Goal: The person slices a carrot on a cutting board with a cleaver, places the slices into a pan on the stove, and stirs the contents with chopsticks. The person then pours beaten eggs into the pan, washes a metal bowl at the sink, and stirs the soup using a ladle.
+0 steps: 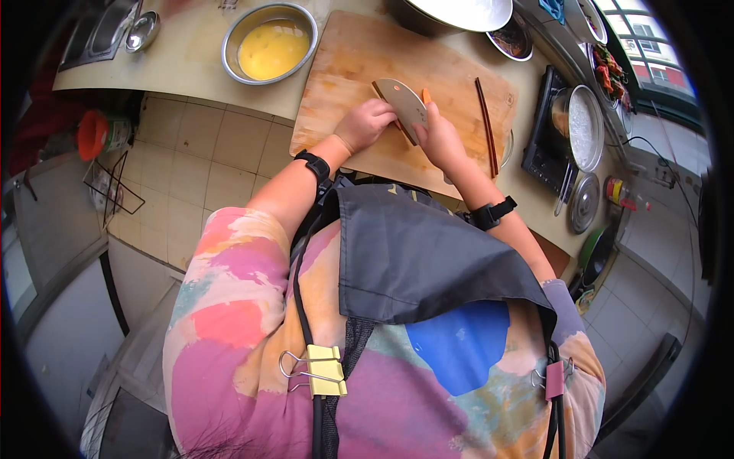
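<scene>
With the wooden cutting board (344, 76) as the dial and its middle as the centre, the broad-bladed cleaver (405, 99) sits near the middle, blade slanting from about 11 o'clock to 5 o'clock. The right hand (440, 139), between 4 and 5 o'clock, has its fingers clamped on the cleaver's near end, the grip hiding the handle. The left hand (365, 124), at 8 o'clock, has its fingers bent and close together just beside the blade; whether they pinch anything or touch the steel I cannot tell. A small orange piece (426, 96) shows between the blade and the right thumb, too small to identify. Brown chopsticks (486, 126) lie along the board's side between 3 and 4 o'clock. Off the board, a metal bowl (228, 59) of yellow, egg-like liquid (271, 52) stands at 10 o'clock, a small bowl (522, 56) with dark contents at 2, a pan (575, 157) of bubbly, whitish liquid on a black cooktop (541, 126) at 3, and a round lid (584, 203) at 4.
</scene>
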`<action>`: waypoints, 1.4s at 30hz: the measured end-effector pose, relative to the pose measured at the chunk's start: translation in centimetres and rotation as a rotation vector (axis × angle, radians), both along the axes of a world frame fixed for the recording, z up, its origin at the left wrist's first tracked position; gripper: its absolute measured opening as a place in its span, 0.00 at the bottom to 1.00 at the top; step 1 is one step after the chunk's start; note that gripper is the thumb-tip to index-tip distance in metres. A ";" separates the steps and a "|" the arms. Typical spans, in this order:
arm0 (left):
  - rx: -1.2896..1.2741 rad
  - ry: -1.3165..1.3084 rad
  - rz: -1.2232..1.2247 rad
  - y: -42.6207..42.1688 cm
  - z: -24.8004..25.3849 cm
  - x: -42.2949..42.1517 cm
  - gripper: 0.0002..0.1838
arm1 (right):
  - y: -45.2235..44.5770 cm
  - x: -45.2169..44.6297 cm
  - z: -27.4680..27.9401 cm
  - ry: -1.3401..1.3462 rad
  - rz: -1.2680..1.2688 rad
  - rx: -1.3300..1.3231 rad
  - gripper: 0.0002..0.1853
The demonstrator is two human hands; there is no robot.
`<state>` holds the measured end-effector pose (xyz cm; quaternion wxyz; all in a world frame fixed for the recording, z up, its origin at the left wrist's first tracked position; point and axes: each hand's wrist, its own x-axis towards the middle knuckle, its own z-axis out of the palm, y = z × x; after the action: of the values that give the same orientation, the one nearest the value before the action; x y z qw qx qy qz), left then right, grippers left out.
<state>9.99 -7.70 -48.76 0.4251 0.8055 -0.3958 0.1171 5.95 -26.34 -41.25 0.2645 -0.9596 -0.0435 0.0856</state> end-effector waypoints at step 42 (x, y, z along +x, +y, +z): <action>0.234 0.647 0.070 -5.4 4.2 -0.6 0.54 | -3.8 -4.2 -2.2 0.449 -0.447 0.984 0.17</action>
<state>9.37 -13.14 -44.55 0.4290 0.8573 -0.2235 -0.1760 1.75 -30.13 -43.48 0.6934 -0.6681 0.1825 0.1985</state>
